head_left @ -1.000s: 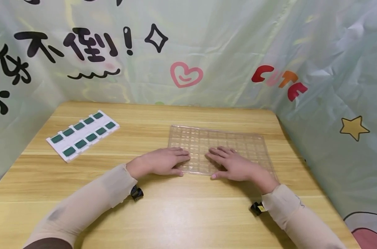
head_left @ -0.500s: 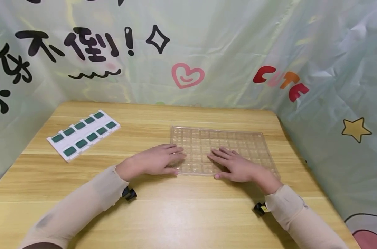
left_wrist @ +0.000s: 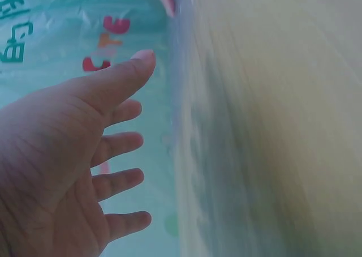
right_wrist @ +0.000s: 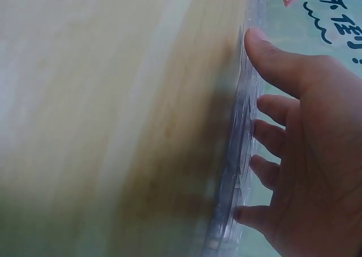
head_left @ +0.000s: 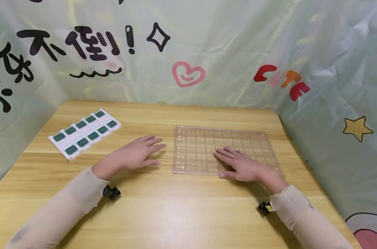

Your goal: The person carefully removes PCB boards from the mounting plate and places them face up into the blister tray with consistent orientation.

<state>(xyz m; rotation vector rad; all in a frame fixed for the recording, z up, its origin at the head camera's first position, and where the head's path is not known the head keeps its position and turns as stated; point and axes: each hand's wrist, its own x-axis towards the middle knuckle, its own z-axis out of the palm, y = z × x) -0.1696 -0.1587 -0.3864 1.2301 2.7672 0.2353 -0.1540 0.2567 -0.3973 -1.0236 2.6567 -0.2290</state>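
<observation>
A clear plastic tray point(head_left: 194, 148) with a grid of small compartments lies flat right of the table's middle. My right hand point(head_left: 242, 166) rests on its front part, fingers spread; in the right wrist view the fingertips of that hand point(right_wrist: 317, 132) meet the tray's edge point(right_wrist: 235, 166). My left hand point(head_left: 133, 152) is over the wood left of the tray, fingers spread and holding nothing. The left wrist view shows that hand point(left_wrist: 62, 149) with its fingers apart above the table. Beyond it, at the back left, lies a white rack point(head_left: 84, 133) bearing two rows of dark green rectangular pieces.
The wooden table point(head_left: 176, 214) is bordered by a printed fabric curtain point(head_left: 225, 52) at the back and on both sides. Black wrist cameras hang under the left cuff point(head_left: 111, 192) and the right cuff point(head_left: 264, 208).
My left hand has come off the clear tray and moved left toward the white rack. The right hand has stayed on the tray.
</observation>
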